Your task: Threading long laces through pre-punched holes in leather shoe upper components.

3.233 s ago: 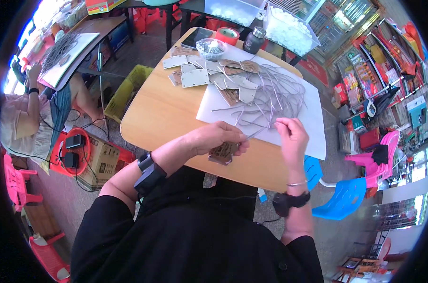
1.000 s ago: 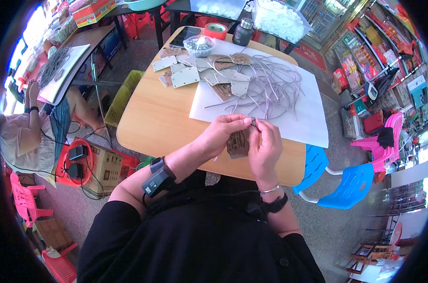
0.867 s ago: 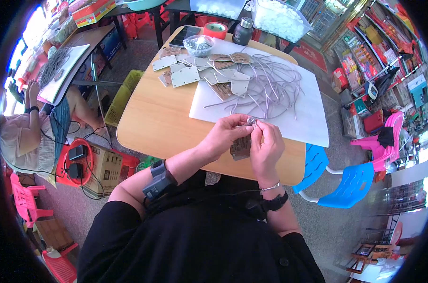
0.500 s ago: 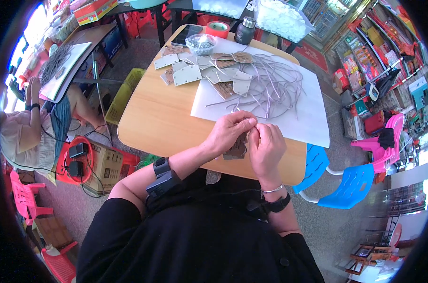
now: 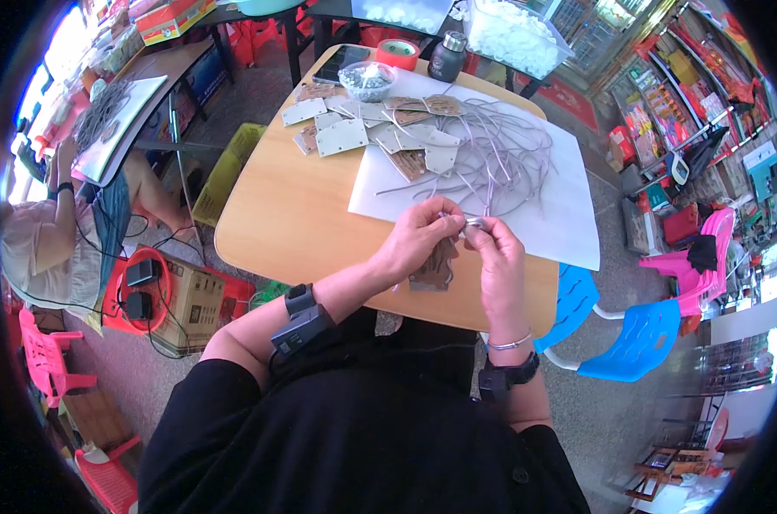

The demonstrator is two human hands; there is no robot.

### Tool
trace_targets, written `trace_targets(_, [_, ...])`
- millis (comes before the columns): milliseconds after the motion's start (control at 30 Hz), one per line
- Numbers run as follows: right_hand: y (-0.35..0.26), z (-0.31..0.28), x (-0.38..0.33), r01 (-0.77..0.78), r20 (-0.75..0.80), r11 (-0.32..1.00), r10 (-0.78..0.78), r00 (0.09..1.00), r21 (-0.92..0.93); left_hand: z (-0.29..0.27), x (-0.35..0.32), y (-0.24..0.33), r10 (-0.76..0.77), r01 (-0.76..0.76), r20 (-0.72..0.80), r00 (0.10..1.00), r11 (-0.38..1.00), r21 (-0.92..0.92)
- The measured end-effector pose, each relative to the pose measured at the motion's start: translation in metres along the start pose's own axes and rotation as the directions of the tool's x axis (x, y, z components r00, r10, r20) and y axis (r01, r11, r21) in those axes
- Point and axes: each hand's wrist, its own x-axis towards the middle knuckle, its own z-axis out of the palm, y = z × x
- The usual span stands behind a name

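My left hand (image 5: 421, 236) is closed in a pinch on grey cord over the near part of the table. Close against it, my right hand (image 5: 500, 257) is closed too, with a bit of the grey cord (image 5: 476, 223) showing at its fingertips. Below the hands hangs a small brown patterned plaque (image 5: 431, 276), partly hidden by the fingers; how the cord joins it cannot be seen. Beyond lie a tangle of loose grey cords (image 5: 513, 158) on a white sheet (image 5: 568, 210) and a pile of similar flat plaques (image 5: 341, 137), some pale side up, some brown.
On the wooden table (image 5: 268, 206) stand a clear bowl of small metallic pieces (image 5: 367, 81), a red tape roll (image 5: 398, 53), a dark bottle (image 5: 447, 58) and a phone (image 5: 341, 64). Blue chairs (image 5: 633, 343) are at right. Another person (image 5: 45, 240) sits at a left-hand table.
My right hand has turned and drawn slightly right and down, so cord now shows at its fingertips. The left hand stays nearly in place, and more of the hanging plaque is visible.
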Motion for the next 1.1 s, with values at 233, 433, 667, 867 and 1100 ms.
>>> trace_targets(233, [-0.002,-0.025,0.002,-0.316,0.112,0.836,0.299,0.948,0.448,-0.007,0.003,-0.005,-0.049,0.021,0.104,0.993,0.966,0.258])
trace_targets(433, [-0.022,-0.017,0.005,-0.245,-0.035,0.914,0.270,0.962,0.323,-0.001,-0.001,0.005,-0.058,0.044,0.081,0.995,0.985,0.168])
trace_targets(667, [-0.015,-0.018,0.004,-0.030,0.042,0.988,0.037,0.998,-0.153,0.006,-0.005,0.001,-0.086,0.092,0.243,0.966,0.996,-0.013])
trace_targets(867, [-0.015,-0.018,0.003,0.047,-0.009,0.933,-0.054,0.999,-0.358,-0.007,0.000,-0.006,-0.051,-0.016,0.259,0.964,0.968,0.251])
trace_targets(1100, [-0.010,-0.024,0.012,-0.070,-0.066,0.997,0.067,0.996,-0.033,-0.008,-0.002,0.010,-0.319,0.341,0.185,0.930,0.934,-0.106])
